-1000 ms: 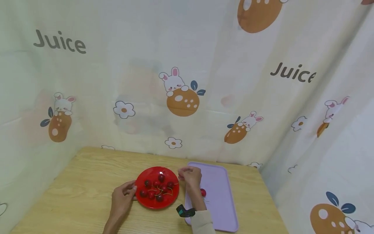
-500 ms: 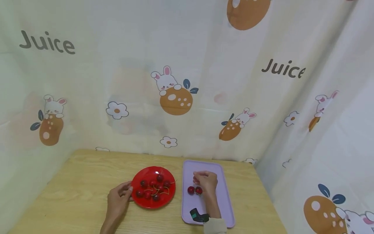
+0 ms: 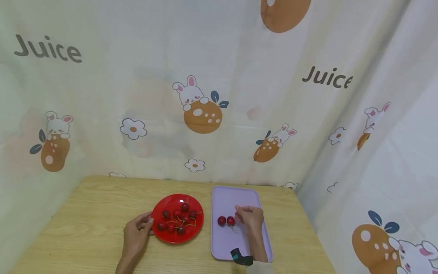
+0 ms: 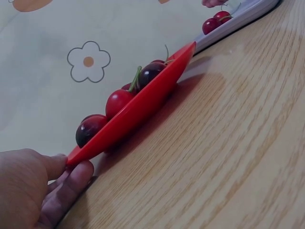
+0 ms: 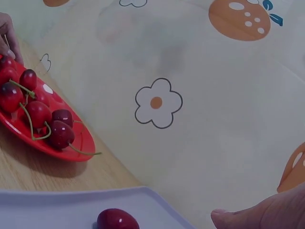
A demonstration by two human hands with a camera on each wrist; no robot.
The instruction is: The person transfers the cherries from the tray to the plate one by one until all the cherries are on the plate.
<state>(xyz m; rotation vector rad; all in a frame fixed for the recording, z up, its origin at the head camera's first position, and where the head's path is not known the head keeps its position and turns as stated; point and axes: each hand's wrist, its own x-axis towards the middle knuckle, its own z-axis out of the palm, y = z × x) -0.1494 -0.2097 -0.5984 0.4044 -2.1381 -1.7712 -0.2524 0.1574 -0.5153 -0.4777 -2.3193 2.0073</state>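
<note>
My left hand [image 3: 137, 232] pinches the left rim of a red plate [image 3: 178, 239] that bears several dark red cherries [image 3: 171, 227]. In the left wrist view, the left thumb [image 4: 56, 164] lies on top of the rim and fingers are beneath. My right hand [image 3: 251, 220] is low over a lilac tray [image 3: 226, 247], its fingertips together around what looks like a cherry [image 3: 237, 215], mostly hidden by the fingers. Just left of those fingertips, two cherries [image 3: 221, 220] lie side by side on the tray. Only the right thumb [image 5: 257, 214] shows in the right wrist view.
Both plate and tray stand on a light wooden table [image 3: 109, 205], a narrow gap between them. A printed curtain [image 3: 154, 95] hangs along the table's back and sides. One cherry's stem [image 5: 88, 152] juts over the plate's right rim.
My right hand has moved right, from beside the plate's right rim to over the tray, exposing the two cherries there. My left hand keeps holding the plate. The head view has shifted slightly.
</note>
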